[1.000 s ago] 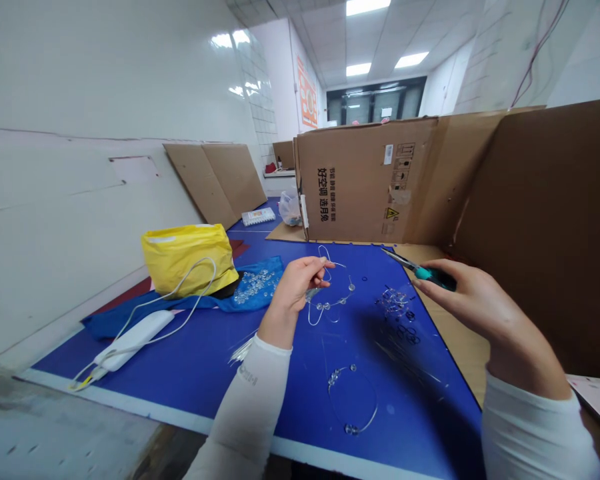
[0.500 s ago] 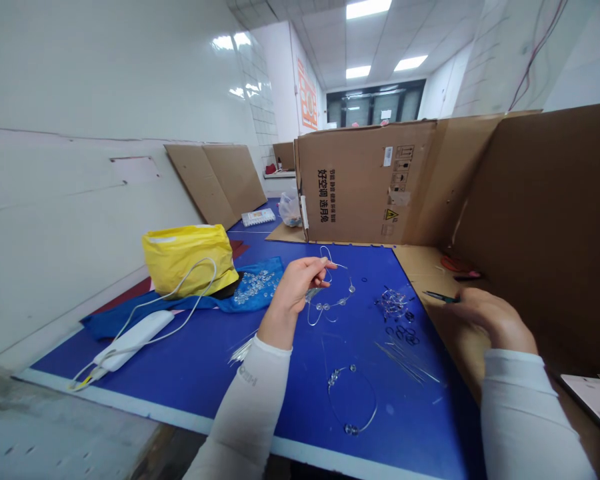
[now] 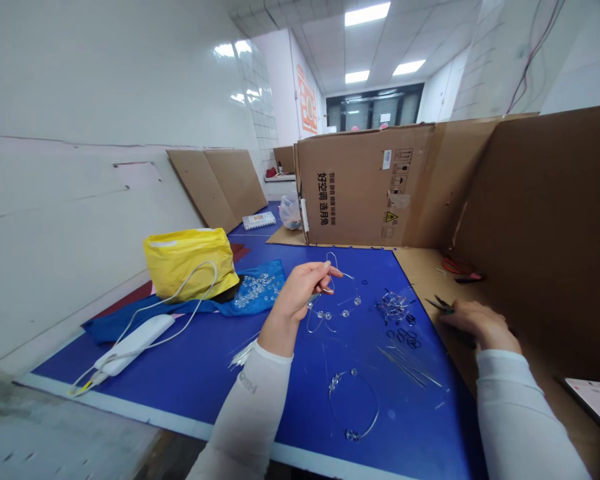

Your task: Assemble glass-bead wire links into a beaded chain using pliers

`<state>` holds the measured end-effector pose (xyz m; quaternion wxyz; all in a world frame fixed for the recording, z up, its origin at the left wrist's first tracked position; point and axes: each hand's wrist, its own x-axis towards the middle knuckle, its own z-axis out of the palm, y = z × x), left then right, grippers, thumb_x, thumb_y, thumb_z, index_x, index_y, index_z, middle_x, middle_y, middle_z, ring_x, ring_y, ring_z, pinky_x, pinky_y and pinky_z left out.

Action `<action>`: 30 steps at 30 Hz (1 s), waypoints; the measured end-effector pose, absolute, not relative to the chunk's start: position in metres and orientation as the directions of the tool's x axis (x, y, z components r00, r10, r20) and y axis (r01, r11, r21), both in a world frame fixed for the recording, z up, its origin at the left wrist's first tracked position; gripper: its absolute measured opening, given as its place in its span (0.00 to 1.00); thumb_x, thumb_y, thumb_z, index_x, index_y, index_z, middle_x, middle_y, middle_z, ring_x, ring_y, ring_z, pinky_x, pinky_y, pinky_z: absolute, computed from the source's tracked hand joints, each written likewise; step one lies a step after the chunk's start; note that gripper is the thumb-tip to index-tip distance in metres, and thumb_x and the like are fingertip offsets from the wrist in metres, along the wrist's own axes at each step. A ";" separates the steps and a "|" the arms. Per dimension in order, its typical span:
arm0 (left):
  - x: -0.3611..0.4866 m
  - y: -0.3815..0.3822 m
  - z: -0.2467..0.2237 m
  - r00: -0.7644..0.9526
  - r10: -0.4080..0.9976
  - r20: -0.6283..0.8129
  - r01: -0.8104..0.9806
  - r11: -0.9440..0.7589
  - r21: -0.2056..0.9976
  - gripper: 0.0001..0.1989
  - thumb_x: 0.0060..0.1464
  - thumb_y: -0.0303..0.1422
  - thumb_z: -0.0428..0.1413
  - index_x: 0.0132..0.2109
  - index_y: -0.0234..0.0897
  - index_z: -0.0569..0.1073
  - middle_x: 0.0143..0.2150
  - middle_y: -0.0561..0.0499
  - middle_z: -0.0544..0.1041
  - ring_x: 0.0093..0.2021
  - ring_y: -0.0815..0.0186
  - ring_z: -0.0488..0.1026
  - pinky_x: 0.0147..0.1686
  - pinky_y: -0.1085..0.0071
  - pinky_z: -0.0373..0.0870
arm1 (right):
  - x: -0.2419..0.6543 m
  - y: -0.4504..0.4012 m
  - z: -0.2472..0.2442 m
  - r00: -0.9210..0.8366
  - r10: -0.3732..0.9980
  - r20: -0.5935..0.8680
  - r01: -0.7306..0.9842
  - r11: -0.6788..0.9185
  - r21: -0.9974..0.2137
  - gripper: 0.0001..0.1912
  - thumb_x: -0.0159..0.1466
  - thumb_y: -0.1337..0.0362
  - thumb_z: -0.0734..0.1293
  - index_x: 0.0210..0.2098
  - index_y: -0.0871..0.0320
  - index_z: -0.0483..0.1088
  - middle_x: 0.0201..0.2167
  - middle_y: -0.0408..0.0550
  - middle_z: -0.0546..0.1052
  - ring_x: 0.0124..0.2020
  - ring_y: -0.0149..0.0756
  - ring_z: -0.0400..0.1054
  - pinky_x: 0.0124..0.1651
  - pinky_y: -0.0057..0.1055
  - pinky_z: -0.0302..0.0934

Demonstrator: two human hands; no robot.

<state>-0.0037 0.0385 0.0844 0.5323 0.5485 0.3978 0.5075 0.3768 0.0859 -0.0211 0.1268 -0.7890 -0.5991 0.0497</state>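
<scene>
My left hand (image 3: 297, 291) is raised over the blue mat (image 3: 380, 413), pinching a clear wire strand with glass beads (image 3: 330, 310). My right hand (image 3: 475, 323) rests low on the cardboard sheet beside the mat, shut on small teal-handled pliers (image 3: 441, 305). Their tips point left, toward a heap of clear bead pieces (image 3: 394, 307). Near that heap lie small dark rings (image 3: 403, 337) and thin metal pins (image 3: 410, 367). A finished-looking beaded wire loop (image 3: 353, 407) lies on the mat below my hands.
A blue cloth holding clear beads (image 3: 255, 287) lies left of my left hand, beside a yellow bag (image 3: 190, 267) and a white power bank with cable (image 3: 135, 343). A red coil (image 3: 457, 267) lies on the cardboard. Cardboard panels (image 3: 365, 183) stand along the far side.
My right hand has come down and rightward with the pliers, from above the mat's edge onto the cardboard. My left hand and its beaded wire have barely moved.
</scene>
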 end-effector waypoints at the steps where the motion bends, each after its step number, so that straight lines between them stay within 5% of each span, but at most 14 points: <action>1: -0.003 0.039 0.084 0.177 0.975 0.133 -0.102 -0.116 0.988 0.19 0.51 0.46 0.63 0.33 0.31 0.81 0.21 0.58 0.62 0.22 0.74 0.60 0.32 0.70 0.68 | 0.376 0.085 -0.019 0.288 0.957 0.031 0.930 -0.271 -0.248 0.13 0.48 0.58 0.76 0.17 0.57 0.71 0.27 0.66 0.79 0.29 0.55 0.75 0.29 0.43 0.61; 5: 0.000 0.038 0.081 0.213 0.968 0.134 -0.085 -0.118 0.989 0.20 0.51 0.47 0.62 0.33 0.31 0.81 0.21 0.57 0.62 0.22 0.73 0.60 0.31 0.70 0.67 | 0.363 0.086 0.000 0.233 0.970 -0.064 0.937 -0.242 -0.252 0.15 0.57 0.53 0.70 0.22 0.57 0.75 0.32 0.64 0.81 0.35 0.55 0.77 0.35 0.42 0.64; 8: 0.005 0.036 0.080 0.250 0.959 0.131 -0.063 -0.119 0.991 0.20 0.52 0.47 0.61 0.34 0.31 0.81 0.21 0.57 0.63 0.22 0.73 0.61 0.30 0.71 0.64 | 0.334 0.078 0.025 0.047 0.998 0.029 0.917 -0.032 -0.398 0.18 0.65 0.51 0.62 0.34 0.54 0.80 0.38 0.55 0.83 0.41 0.47 0.77 0.41 0.35 0.65; 11: 0.012 0.032 0.080 0.278 0.952 0.128 -0.021 -0.127 0.992 0.21 0.53 0.47 0.60 0.34 0.31 0.81 0.21 0.56 0.64 0.23 0.72 0.64 0.29 0.72 0.60 | 0.286 0.058 0.051 -0.146 0.955 0.259 0.574 0.295 -0.764 0.20 0.63 0.47 0.65 0.41 0.54 0.80 0.41 0.52 0.83 0.45 0.46 0.76 0.47 0.37 0.67; 13: 0.016 0.030 0.079 0.297 0.946 0.128 0.000 -0.134 0.991 0.21 0.54 0.47 0.59 0.34 0.31 0.81 0.20 0.55 0.65 0.23 0.71 0.64 0.29 0.71 0.59 | 0.253 0.042 0.063 -0.208 0.931 0.299 0.325 0.354 -0.877 0.21 0.62 0.45 0.66 0.40 0.55 0.79 0.39 0.52 0.83 0.43 0.45 0.76 0.47 0.38 0.67; 19: 0.025 0.027 0.073 0.424 0.900 0.103 0.027 -0.127 0.992 0.20 0.53 0.48 0.60 0.31 0.32 0.79 0.19 0.55 0.65 0.23 0.70 0.64 0.30 0.70 0.60 | 0.204 0.023 0.068 -0.200 0.915 0.352 -0.009 0.357 -0.934 0.15 0.56 0.49 0.72 0.33 0.55 0.78 0.29 0.46 0.79 0.33 0.38 0.70 0.41 0.37 0.64; 25: 0.029 0.024 0.074 0.423 0.903 0.072 0.004 -0.081 0.997 0.23 0.57 0.50 0.58 0.38 0.32 0.79 0.22 0.55 0.68 0.24 0.70 0.66 0.31 0.70 0.63 | 0.210 0.027 0.066 -0.170 0.935 0.312 -0.072 0.304 -0.950 0.12 0.55 0.53 0.73 0.25 0.56 0.75 0.24 0.42 0.74 0.27 0.32 0.62 0.35 0.33 0.57; 30: 0.025 0.022 0.079 0.417 0.904 0.094 -0.057 -0.077 0.995 0.15 0.57 0.42 0.59 0.44 0.34 0.74 0.27 0.55 0.71 0.27 0.70 0.69 0.34 0.70 0.64 | 0.216 0.029 0.067 -0.146 0.936 0.319 -0.067 0.313 -0.948 0.12 0.56 0.54 0.72 0.24 0.56 0.74 0.23 0.42 0.72 0.26 0.31 0.60 0.32 0.32 0.53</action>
